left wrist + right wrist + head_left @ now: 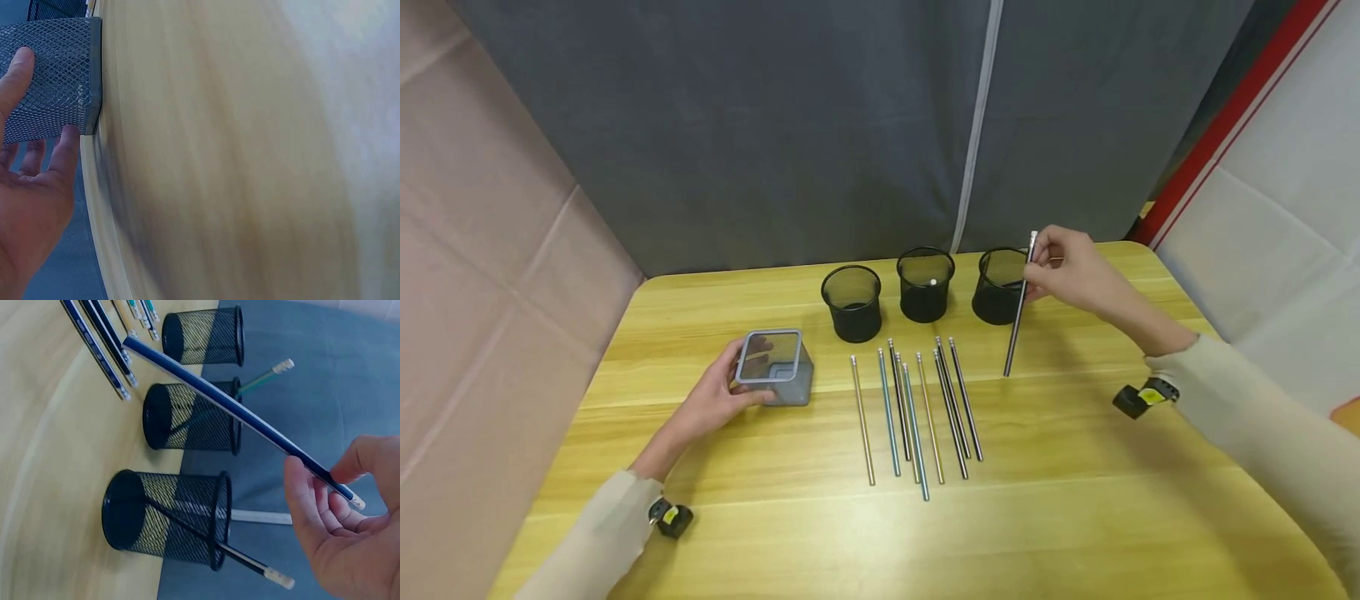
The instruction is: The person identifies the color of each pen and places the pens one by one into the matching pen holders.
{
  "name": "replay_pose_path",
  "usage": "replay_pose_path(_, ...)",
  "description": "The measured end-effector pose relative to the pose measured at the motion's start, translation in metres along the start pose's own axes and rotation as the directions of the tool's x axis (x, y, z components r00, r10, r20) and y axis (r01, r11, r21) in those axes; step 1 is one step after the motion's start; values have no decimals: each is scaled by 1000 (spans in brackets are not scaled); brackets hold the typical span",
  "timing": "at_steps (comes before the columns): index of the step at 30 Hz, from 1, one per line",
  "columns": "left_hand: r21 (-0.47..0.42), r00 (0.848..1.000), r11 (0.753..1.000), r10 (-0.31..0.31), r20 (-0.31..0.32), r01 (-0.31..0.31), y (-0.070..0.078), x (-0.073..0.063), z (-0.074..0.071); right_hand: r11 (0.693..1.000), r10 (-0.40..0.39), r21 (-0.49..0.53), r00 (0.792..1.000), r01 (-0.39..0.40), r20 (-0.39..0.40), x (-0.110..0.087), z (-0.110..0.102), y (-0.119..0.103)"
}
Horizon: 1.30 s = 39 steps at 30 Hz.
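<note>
My right hand (1067, 265) pinches a dark striped pencil (1018, 321) close to its eraser end, point downward, beside the rightmost black mesh cup (997, 304). In the right wrist view, thumb and fingertips grip that pencil (234, 409) above the cups. One dark pencil (247, 557) leans inside the rightmost cup, and a green pencil (265, 379) stands in the middle black mesh cup (923, 302). My left hand (718, 396) holds a square grey mesh pen holder (790, 387), thumb on the near side and fingers round the far side; the left wrist view shows the mesh wall (59, 75).
On the wooden table (1037, 517), several pencils in gold, blue and dark finishes lie in a loose row, including a gold pencil (862, 421). The left black mesh cup (855, 323) stands behind them. A grey curtain (760, 150) hangs at the table's back edge.
</note>
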<state>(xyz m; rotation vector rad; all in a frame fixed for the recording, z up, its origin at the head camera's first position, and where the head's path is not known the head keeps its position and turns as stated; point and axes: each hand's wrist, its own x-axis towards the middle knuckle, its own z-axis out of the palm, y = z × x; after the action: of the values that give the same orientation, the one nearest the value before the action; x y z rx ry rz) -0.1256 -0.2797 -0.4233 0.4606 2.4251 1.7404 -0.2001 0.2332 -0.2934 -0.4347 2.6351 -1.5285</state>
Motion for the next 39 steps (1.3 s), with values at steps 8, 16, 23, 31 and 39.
replay_pose_path(8,14,1000,1000,-10,3,10,0,1,0,998,-69,3,990,70,-126,-1,-23,-4)
replay_pose_path(16,36,1000,999,-6,3,6,-1,2,1,994,-92,41,965,105,-245,1,-51,-6)
replay_pose_path(23,27,1000,1000,3,8,-3,-1,4,1,984,-144,55,933,172,-330,4,-66,-5)
replay_pose_path(31,36,1000,999,-14,-2,14,0,3,2,954,-225,99,897,282,-380,11,-76,-2)
replay_pose_path(39,-8,1000,1000,-3,3,3,-1,3,5,957,-251,37,883,289,-397,13,-84,5)
